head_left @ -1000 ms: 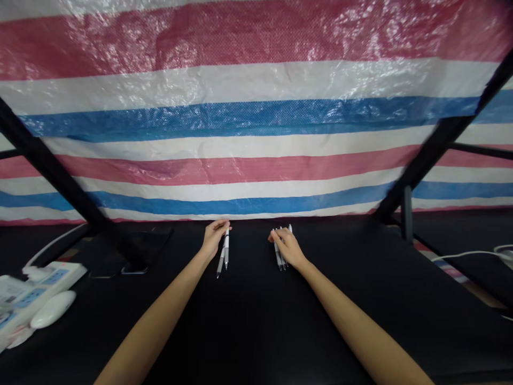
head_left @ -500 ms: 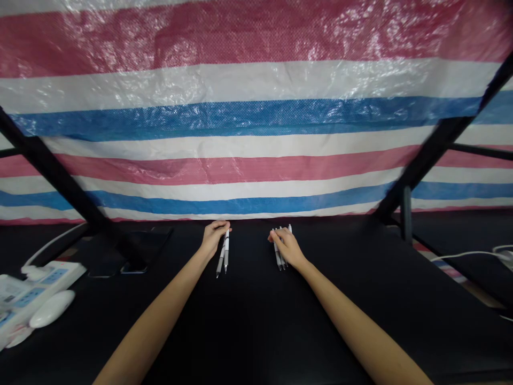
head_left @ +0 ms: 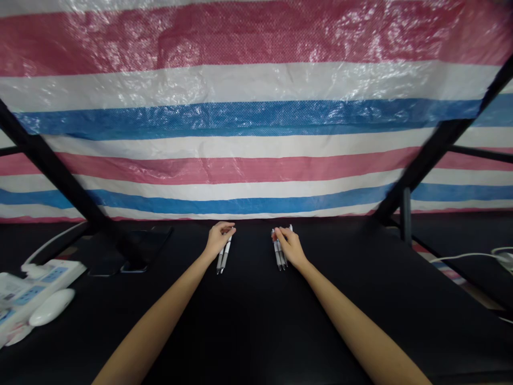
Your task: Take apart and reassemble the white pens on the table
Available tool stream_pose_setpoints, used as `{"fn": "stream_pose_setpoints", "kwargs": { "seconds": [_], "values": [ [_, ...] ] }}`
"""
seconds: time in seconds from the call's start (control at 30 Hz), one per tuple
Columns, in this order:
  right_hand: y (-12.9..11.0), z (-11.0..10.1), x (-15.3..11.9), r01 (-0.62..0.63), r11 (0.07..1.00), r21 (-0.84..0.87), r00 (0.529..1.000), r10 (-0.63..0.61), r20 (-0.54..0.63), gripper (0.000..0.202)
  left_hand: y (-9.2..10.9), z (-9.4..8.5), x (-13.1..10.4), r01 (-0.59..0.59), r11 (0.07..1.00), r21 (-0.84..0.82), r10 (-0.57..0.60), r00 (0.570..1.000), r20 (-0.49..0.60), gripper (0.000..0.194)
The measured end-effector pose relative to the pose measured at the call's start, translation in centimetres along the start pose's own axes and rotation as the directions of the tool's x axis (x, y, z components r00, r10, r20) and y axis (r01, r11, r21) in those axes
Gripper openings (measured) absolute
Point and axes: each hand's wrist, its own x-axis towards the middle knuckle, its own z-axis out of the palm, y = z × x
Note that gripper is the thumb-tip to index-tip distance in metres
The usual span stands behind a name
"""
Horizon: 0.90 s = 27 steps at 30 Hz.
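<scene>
Two white-and-grey pens (head_left: pixel 225 258) lie side by side on the black table, their tips toward me. Over their far ends my left hand (head_left: pixel 217 239) is closed, thumb and fingers bent around them. To the right, several similar pens (head_left: pixel 279 259) lie in a tight bundle, tips also toward me. My right hand (head_left: pixel 290 247) is closed over the upper part of this bundle, which hides part of it. One white pen end shows just beyond the knuckles.
On the left are a white power strip (head_left: pixel 52 275), a white computer mouse (head_left: pixel 53 307) and dark flat devices (head_left: pixel 134 267). Black frame bars (head_left: pixel 64 179) slant on both sides. A striped plastic sheet (head_left: pixel 256 160) hangs behind the table (head_left: pixel 256 321). White cables (head_left: pixel 460 256) run at right.
My left hand has shifted slightly right over its two pens, whose tips now sit more level with each other. My right hand has barely moved on its bundle.
</scene>
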Motion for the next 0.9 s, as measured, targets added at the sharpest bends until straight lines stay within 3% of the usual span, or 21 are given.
{"fn": "stream_pose_setpoints", "kwargs": {
  "seconds": [0.3, 0.57, 0.77, 0.9],
  "values": [
    [0.1, -0.2, 0.0, 0.006, 0.999, -0.046, 0.999, -0.008, -0.049, 0.045, -0.4, -0.2, 0.1, -0.095, 0.995, 0.041, 0.095, 0.995, -0.013, 0.02],
    [-0.3, -1.1, 0.1, 0.021, 0.933, -0.36, 0.999, -0.029, -0.015, 0.03, -0.8, -0.2, 0.3, -0.115, 0.991, 0.07, 0.116, 0.993, -0.001, 0.02],
    [-0.1, -1.5, 0.1, 0.016, 0.872, -0.489, 1.0, -0.023, -0.009, 0.025, -0.6, -0.2, 0.2, -0.119, 0.992, 0.046, 0.119, 0.993, -0.013, 0.016],
    [0.2, -2.9, 0.4, -0.1, 0.808, -0.58, 0.995, 0.065, -0.08, 0.02, -0.5, -0.2, 0.3, -0.114, 0.993, 0.038, 0.116, 0.992, -0.05, 0.012]
  ]
}}
